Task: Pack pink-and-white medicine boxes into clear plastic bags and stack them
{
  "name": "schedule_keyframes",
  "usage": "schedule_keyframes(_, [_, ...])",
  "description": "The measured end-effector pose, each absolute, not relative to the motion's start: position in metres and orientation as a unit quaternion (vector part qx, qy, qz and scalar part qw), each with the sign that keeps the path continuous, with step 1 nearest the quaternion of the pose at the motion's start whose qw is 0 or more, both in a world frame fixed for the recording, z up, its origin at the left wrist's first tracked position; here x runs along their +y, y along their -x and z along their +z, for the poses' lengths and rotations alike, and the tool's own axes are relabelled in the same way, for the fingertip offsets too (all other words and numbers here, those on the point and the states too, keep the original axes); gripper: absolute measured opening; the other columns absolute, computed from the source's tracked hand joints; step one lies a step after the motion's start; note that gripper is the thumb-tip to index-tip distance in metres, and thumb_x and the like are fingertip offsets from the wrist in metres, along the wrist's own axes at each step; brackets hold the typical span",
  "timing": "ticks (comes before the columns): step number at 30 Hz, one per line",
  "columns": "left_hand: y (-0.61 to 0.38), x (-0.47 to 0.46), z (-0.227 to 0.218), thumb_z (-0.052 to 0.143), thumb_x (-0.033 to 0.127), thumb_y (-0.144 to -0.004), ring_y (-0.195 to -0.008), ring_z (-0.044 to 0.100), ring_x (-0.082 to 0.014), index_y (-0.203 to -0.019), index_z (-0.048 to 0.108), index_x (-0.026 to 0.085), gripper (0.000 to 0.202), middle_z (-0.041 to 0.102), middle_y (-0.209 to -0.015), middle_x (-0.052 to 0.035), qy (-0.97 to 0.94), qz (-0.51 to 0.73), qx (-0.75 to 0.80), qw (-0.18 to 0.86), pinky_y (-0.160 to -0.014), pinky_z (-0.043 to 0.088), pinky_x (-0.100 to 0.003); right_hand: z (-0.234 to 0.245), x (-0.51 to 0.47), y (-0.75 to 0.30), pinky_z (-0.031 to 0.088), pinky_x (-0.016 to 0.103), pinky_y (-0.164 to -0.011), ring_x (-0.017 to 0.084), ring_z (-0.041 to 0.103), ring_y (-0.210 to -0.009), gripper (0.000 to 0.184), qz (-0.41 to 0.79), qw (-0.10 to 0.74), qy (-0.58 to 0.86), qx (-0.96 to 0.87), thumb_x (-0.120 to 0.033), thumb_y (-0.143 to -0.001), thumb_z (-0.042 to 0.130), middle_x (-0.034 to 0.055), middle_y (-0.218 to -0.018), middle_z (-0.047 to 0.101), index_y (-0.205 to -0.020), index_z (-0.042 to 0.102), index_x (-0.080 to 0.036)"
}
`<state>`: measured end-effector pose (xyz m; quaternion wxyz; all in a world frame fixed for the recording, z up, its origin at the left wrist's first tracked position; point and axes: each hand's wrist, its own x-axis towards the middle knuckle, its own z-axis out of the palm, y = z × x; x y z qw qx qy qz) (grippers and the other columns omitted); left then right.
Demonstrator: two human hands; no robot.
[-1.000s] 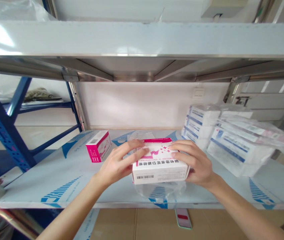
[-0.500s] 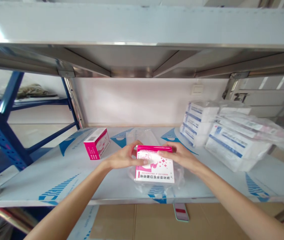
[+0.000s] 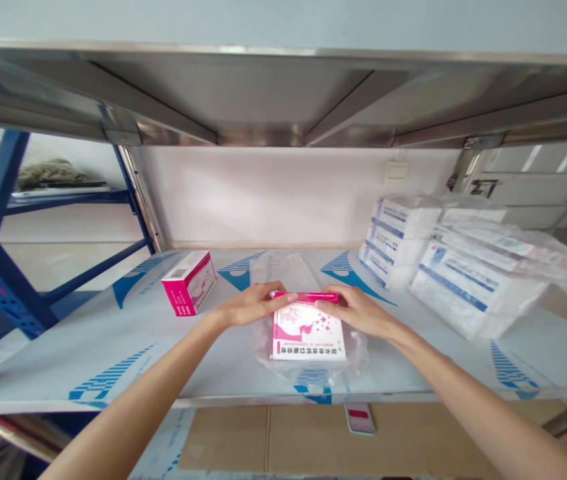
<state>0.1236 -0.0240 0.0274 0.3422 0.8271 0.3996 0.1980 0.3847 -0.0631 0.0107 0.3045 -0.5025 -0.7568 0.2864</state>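
At centre, I see a white box (image 3: 309,335) with pink stars; the pale shelf (image 3: 128,327) has blue striped marks.

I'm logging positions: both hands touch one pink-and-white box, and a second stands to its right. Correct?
Wrong side: the head view shows the second box to the left of the first box, which the left hand and right hand touch.

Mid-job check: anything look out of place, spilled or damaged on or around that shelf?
Nothing looks spilled or damaged. The one oddity is what looks like a phone lying on the cardboard below the shelf, away from the boxes. The clear plastic bag looks rumpled around the middle pink-and-white box.
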Motion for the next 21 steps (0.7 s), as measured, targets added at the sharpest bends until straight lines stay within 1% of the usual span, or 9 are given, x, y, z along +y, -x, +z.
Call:
schedule_keyframes(3, [-0.127, -0.022, 0.025, 0.061, 0.068, -0.081, -0.071, 0.067, -0.0206, -0.099, 0.069, 0.02, 0.052, 0.073, -0.077, -0.0029, -0.814, 0.232, 0.407, 0.342, -0.056, 0.044, -0.025, 0.008, -0.062, -0.386, 0.048, 0.03, -0.061, 0.021, 0.065, -0.075, 0.037, 0.284, 0.344, 0.489, -0.75, -0.056, -0.084, 0.067, 0.0042, -0.083, 0.07, -0.088, 0.067, -0.02])
schedule_keyframes(5, [-0.13, -0.02, 0.022, 0.072, 0.065, -0.073, -0.073, 0.069, -0.0232, -0.102, 0.07, 0.017, 0.055, 0.075, -0.077, -0.0049, -0.802, 0.286, 0.412, 0.326, -0.059, 0.048, -0.027, 0.008, -0.061, -0.386, 0.053, 0.034, -0.072, 0.024, 0.068, -0.085, 0.035, 0.261, 0.379, 0.48, -0.747, -0.051, -0.078, 0.074, 0.0058, -0.094, 0.073, -0.095, 0.069, -0.021])
schedule_keyframes(8, [-0.132, -0.016, 0.018, 0.084, 0.058, -0.062, -0.092, 0.072, -0.0299, -0.099, 0.074, 0.016, 0.057, 0.078, -0.098, -0.0105, -0.784, 0.379, 0.409, 0.273, -0.078, 0.056, -0.035, 0.007, -0.06, -0.388, 0.053, 0.042, -0.09, 0.029, 0.068, -0.101, 0.046, 0.197, 0.414, 0.491, -0.741, -0.045, -0.068, 0.084, 0.0082, -0.11, 0.074, -0.106, 0.071, -0.022])
schedule_keyframes(10, [-0.133, -0.014, 0.017, 0.081, 0.057, -0.066, -0.099, 0.072, -0.0318, -0.094, 0.077, 0.018, 0.048, 0.078, -0.105, -0.0099, -0.765, 0.424, 0.412, 0.254, -0.086, 0.057, -0.038, 0.005, -0.058, -0.388, 0.052, 0.046, -0.096, 0.031, 0.067, -0.108, 0.056, 0.195, 0.421, 0.493, -0.736, -0.044, -0.065, 0.086, 0.0099, -0.118, 0.072, -0.114, 0.07, -0.023])
schedule_keyframes(12, [-0.135, -0.01, 0.016, 0.073, 0.055, -0.076, -0.095, 0.073, -0.0314, -0.088, 0.079, 0.02, 0.037, 0.079, -0.097, -0.0071, -0.743, 0.456, 0.415, 0.258, -0.084, 0.059, -0.039, 0.003, -0.054, -0.388, 0.052, 0.047, -0.098, 0.031, 0.067, -0.111, 0.061, 0.239, 0.428, 0.478, -0.729, -0.044, -0.064, 0.087, 0.0112, -0.123, 0.071, -0.118, 0.068, -0.022])
schedule_keyframes(14, [-0.137, -0.004, 0.016, 0.07, 0.05, -0.08, -0.089, 0.075, -0.0301, -0.083, 0.079, 0.02, 0.031, 0.08, -0.089, -0.0054, -0.727, 0.48, 0.414, 0.264, -0.081, 0.061, -0.039, 0.001, -0.049, -0.388, 0.053, 0.046, -0.097, 0.03, 0.068, -0.11, 0.063, 0.288, 0.435, 0.464, -0.716, -0.046, -0.065, 0.086, 0.0117, -0.122, 0.071, -0.12, 0.068, -0.021])
schedule_keyframes(17, [-0.143, 0.007, 0.017, 0.074, 0.042, -0.077, -0.09, 0.075, -0.028, -0.085, 0.078, 0.018, 0.025, 0.08, -0.091, -0.006, -0.723, 0.501, 0.4, 0.256, -0.088, 0.06, -0.04, 0.002, -0.041, -0.388, 0.055, 0.046, -0.095, 0.029, 0.07, -0.106, 0.058, 0.292, 0.435, 0.468, -0.712, -0.047, -0.068, 0.084, 0.0114, -0.118, 0.073, -0.116, 0.07, -0.02])
schedule_keyframes(19, [-0.147, 0.015, 0.018, 0.075, 0.038, -0.076, -0.093, 0.074, -0.0261, -0.091, 0.076, 0.017, 0.026, 0.079, -0.094, -0.0066, -0.723, 0.513, 0.384, 0.256, -0.096, 0.058, -0.04, 0.006, -0.035, -0.389, 0.053, 0.046, -0.096, 0.029, 0.068, -0.107, 0.052, 0.259, 0.421, 0.474, -0.729, -0.048, -0.071, 0.082, 0.0112, -0.118, 0.073, -0.114, 0.072, -0.021])
schedule_keyframes(21, [-0.15, 0.024, 0.018, 0.077, 0.035, -0.073, -0.093, 0.074, -0.024, -0.093, 0.075, 0.016, 0.028, 0.078, -0.092, -0.0066, -0.725, 0.519, 0.367, 0.266, -0.098, 0.057, -0.039, 0.012, -0.028, -0.392, 0.052, 0.046, -0.095, 0.029, 0.067, -0.107, 0.046, 0.213, 0.395, 0.469, -0.761, -0.05, -0.075, 0.079, 0.0107, -0.116, 0.073, -0.111, 0.074, -0.022])
